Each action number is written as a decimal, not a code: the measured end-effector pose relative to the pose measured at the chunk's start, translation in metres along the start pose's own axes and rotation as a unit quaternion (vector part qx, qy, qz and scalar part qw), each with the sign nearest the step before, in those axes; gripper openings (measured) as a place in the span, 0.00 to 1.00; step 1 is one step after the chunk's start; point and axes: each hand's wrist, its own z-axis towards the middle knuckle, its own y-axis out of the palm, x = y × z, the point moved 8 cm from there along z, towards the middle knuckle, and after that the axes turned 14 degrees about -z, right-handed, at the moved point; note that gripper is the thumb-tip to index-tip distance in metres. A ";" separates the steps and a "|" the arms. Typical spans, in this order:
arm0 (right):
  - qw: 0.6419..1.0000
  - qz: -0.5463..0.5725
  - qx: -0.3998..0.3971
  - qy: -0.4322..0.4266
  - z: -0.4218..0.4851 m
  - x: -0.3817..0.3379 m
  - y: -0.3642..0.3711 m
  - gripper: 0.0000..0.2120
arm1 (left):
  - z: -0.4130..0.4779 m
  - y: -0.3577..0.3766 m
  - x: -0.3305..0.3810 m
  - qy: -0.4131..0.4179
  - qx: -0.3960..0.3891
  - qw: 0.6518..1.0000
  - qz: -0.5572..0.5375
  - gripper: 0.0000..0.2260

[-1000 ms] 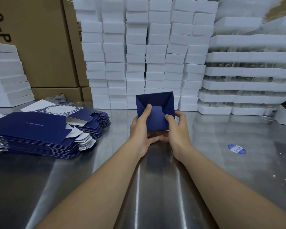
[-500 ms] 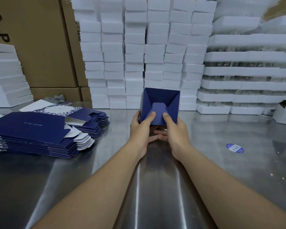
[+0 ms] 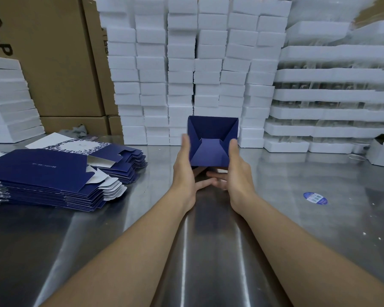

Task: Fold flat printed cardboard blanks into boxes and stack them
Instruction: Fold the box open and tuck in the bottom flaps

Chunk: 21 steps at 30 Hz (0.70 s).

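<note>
One blue box [image 3: 212, 140] in play, centre of the frame, its open mouth facing me and the bottom flaps folded in. Two hands on it: my left hand [image 3: 184, 165] clasps the left wall, thumb up along the edge and a bit blurred, fingers curled beneath. My right hand [image 3: 238, 169] clasps the right wall likewise, fingers under the base. The box sits between my palms, above the steel table [image 3: 208, 240]. Left of the frame, two stacks of flat blanks: the near stack [image 3: 38, 171] and the far stack [image 3: 120, 158] just behind. One blue sticker [image 3: 315, 198] lies at the right.
</note>
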 end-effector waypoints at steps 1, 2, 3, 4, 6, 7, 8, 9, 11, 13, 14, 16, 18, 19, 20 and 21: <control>1.000 -0.001 0.003 0.009 -0.001 0.000 -0.001 0.25 | 0.000 -0.002 0.003 0.007 0.006 1.000 -0.006 0.30; 1.000 0.002 0.009 0.017 -0.001 0.000 -0.002 0.27 | 0.001 -0.004 0.007 0.021 0.016 1.000 -0.005 0.28; 1.000 0.008 0.013 0.022 -0.001 -0.001 -0.003 0.28 | 0.001 -0.007 0.013 0.038 0.030 0.999 0.004 0.25; 1.000 0.013 0.014 0.025 0.000 -0.001 -0.004 0.30 | 0.002 -0.010 0.019 0.059 0.044 0.997 0.019 0.20; 0.999 0.021 0.021 0.028 0.001 -0.001 -0.007 0.32 | 0.004 -0.014 0.031 0.092 0.056 0.993 0.054 0.15; 0.999 0.028 0.026 0.028 0.001 -0.001 -0.008 0.31 | 0.006 -0.015 0.035 0.103 0.054 0.991 0.066 0.15; 0.998 0.037 0.030 0.028 0.002 -0.001 -0.009 0.31 | 0.007 -0.016 0.037 0.111 0.050 0.990 0.075 0.16; 0.998 0.044 0.032 0.028 0.002 -0.001 -0.009 0.30 | 0.007 -0.017 0.038 0.115 0.046 0.989 0.075 0.17; 0.998 0.041 0.037 0.030 0.002 -0.001 -0.009 0.30 | 0.008 -0.016 0.039 0.122 0.039 0.988 0.083 0.19; 0.997 0.051 0.049 0.034 0.004 -0.001 -0.012 0.29 | 0.007 -0.015 0.040 0.124 0.040 0.987 0.091 0.22; 0.996 0.071 0.048 0.037 0.005 0.001 -0.014 0.29 | 0.007 -0.016 0.042 0.126 0.041 0.988 0.083 0.23; 0.991 0.123 0.032 0.042 0.008 0.002 -0.016 0.31 | 0.005 -0.016 0.045 0.118 0.036 0.992 0.031 0.21; 0.988 0.147 0.012 0.040 0.009 0.002 -0.017 0.32 | 0.004 -0.018 0.046 0.115 0.045 0.992 -0.023 0.17; 0.988 0.149 0.005 0.033 0.009 0.001 -0.016 0.32 | 0.004 -0.019 0.047 0.117 0.050 0.991 -0.033 0.16; 0.989 0.147 -0.002 0.025 0.009 0.000 -0.014 0.31 | 0.004 -0.020 0.047 0.117 0.051 0.991 -0.036 0.15; 0.990 0.143 -0.008 0.019 0.009 -0.001 -0.012 0.30 | 0.005 -0.019 0.047 0.115 0.048 0.992 -0.033 0.15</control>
